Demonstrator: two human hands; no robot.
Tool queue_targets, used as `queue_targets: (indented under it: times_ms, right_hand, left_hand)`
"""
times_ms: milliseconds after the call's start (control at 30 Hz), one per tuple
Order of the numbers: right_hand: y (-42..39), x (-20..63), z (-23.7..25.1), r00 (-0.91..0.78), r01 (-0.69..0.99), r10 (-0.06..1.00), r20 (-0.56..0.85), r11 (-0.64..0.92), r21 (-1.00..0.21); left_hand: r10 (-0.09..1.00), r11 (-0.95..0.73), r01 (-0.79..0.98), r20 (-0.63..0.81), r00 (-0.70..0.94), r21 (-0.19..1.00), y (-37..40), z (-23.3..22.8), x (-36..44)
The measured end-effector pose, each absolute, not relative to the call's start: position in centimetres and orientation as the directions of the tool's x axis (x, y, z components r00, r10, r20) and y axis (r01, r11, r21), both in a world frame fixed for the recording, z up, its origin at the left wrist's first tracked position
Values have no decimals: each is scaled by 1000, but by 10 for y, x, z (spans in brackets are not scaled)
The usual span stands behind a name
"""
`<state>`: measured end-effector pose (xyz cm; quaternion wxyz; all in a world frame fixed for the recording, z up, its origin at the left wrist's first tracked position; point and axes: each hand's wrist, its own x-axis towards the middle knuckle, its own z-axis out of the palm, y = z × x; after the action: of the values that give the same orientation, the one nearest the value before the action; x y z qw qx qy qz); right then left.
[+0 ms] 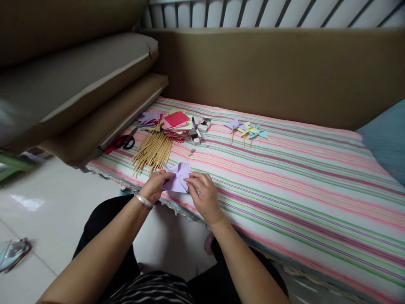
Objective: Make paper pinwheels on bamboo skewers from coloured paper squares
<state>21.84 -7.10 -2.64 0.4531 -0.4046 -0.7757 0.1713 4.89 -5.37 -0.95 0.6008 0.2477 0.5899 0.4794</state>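
A purple paper square (180, 182), cut in from its corners and partly folded, is held between both hands over the near edge of the striped cloth. My left hand (157, 183), with a silver bangle at the wrist, pinches its left side, the thumb pressing near the middle. At the right side, the fingertips of my right hand (202, 192) close on a corner of the same paper. Just beyond lies a bundle of thin wooden sticks (153, 150). Small metal pieces (192, 152) rest on the cloth behind the paper.
Black-handled scissors (126, 141) lie left of the sticks. Behind are stacked coloured paper squares (176, 120), purple cut pieces (148, 118) and small open white boxes (196, 136). Finished paper pinwheels (245, 128) on sticks lie farther right. Large brown cushions (104, 114) stand at the left.
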Motion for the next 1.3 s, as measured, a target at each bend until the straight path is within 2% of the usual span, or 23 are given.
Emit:
queue_targets:
  times_ms: [133, 233, 400, 600, 733, 967, 1300]
  right_hand:
    - [-74, 214, -27, -421, 500, 715, 559, 697, -515]
    - [-74, 212, -27, -444, 483, 699, 561, 714, -507]
    - [-72, 210, -27, -350, 434, 767, 538, 641, -632]
    - [-70, 209, -29, -240, 480, 895, 375, 445, -756]
    - [-69, 210, -32, -216, 514, 935, 283, 355, -781]
    - [-69, 211, -34, -176, 516, 960, 216, 277, -810]
    - [-66, 210, -44, -136, 451, 983, 120, 169, -876]
  left_hand:
    - [864, 422, -277, -475, -164, 863, -54, -6, 42]
    - [864, 421, -272, -474, -169, 865, -55, -5, 43]
    - [867, 436, -238, -477, -148, 868, -60, -8, 51]
    - [877, 452, -188, -473, -85, 872, -63, -16, 63]
    - [879, 456, -167, -472, -73, 874, -64, -20, 65]
    - [882, 459, -146, -469, -37, 876, -65, -19, 66]
    - [811, 582, -91, -585, -8, 808, -69, 3, 70]
